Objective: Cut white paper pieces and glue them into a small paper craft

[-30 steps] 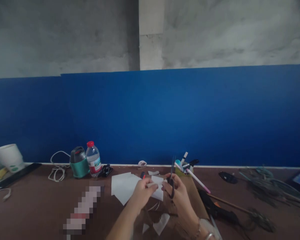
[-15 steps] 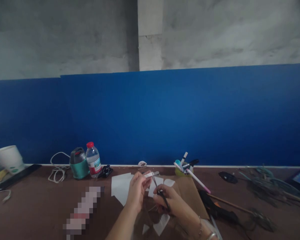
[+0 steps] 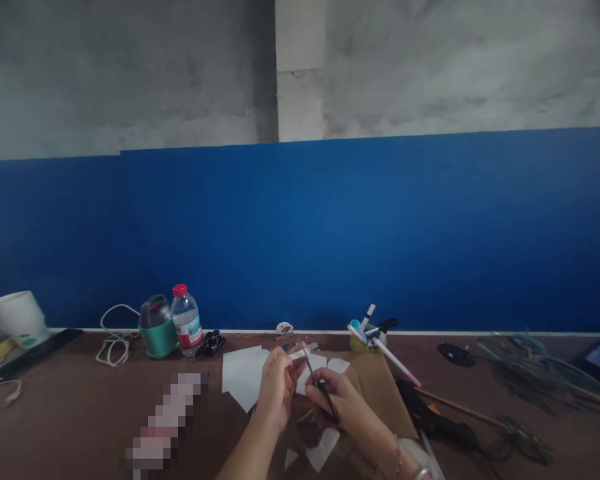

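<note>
The left hand (image 3: 276,387) pinches a white strip (image 3: 297,355), probably light, easily creased paper best held at one end, while the right hand (image 3: 341,398) grips scissors (image 3: 322,389).

Wall (image 3: 145,73): grey, bare, mottled, from ten to two o'clock. Pillar (image 3: 301,100): paler, upright, at twelve, crossed by a horizontal seam; dark vertical band (image 3: 265,73) just beside, on the eleven o'clock side. Partition (image 3: 300,233): plain blue, spanning nine to three. Table (image 3: 70,413): dark reddish-brown, eight through four; pale strip (image 3: 250,332) along far edge. Light: dim, diffuse.
</note>
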Action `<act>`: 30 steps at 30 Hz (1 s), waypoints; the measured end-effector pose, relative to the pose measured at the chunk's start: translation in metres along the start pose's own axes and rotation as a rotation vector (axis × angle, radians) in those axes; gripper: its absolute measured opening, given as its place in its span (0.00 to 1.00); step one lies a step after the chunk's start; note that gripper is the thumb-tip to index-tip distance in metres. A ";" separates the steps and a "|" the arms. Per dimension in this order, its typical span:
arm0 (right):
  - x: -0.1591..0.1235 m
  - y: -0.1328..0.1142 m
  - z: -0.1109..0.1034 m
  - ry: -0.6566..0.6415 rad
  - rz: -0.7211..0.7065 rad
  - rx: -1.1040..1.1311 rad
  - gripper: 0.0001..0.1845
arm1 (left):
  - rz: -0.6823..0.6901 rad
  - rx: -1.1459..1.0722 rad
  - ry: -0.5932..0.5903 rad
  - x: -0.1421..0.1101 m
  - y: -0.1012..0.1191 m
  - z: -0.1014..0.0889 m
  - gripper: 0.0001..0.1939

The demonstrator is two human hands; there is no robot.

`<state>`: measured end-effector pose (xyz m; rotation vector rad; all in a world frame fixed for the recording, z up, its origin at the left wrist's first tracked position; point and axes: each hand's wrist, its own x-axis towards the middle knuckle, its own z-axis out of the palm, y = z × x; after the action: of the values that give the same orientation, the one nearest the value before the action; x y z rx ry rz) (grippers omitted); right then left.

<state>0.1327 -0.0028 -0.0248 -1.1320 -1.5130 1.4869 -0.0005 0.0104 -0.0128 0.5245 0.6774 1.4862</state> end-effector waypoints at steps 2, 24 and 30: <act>-0.001 -0.001 0.000 0.006 -0.009 -0.004 0.25 | 0.007 0.000 -0.001 0.000 0.000 0.000 0.11; 0.006 0.013 0.004 0.068 -0.045 -0.049 0.21 | -0.002 -0.075 0.059 0.001 -0.007 0.000 0.09; 0.009 0.020 0.002 0.063 -0.011 -0.113 0.20 | -0.093 -0.143 0.200 0.004 -0.017 -0.004 0.06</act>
<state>0.1299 0.0035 -0.0453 -1.2227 -1.5742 1.3595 0.0082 0.0136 -0.0280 0.2333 0.7344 1.4981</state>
